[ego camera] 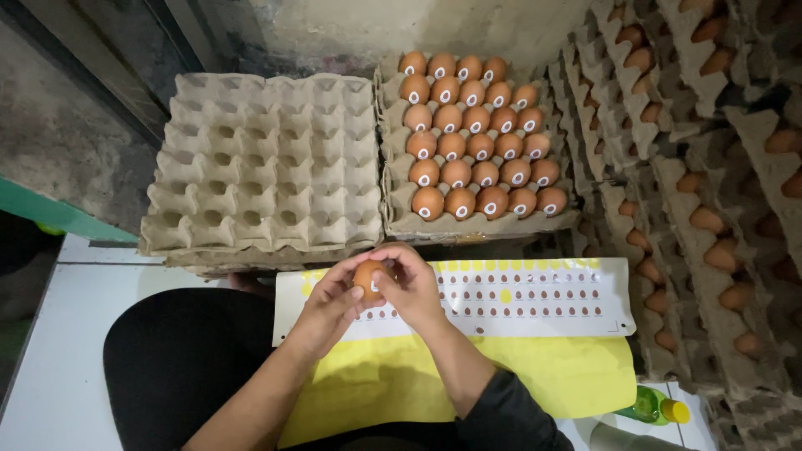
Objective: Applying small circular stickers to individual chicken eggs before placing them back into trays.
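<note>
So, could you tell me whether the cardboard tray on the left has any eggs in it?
No, the left tray shows only bare cups, while the tray beside it is full of brown eggs.

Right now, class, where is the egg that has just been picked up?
In the head view, the egg sits low centre, held between the left hand and right hand, above the sticker sheet.
</note>
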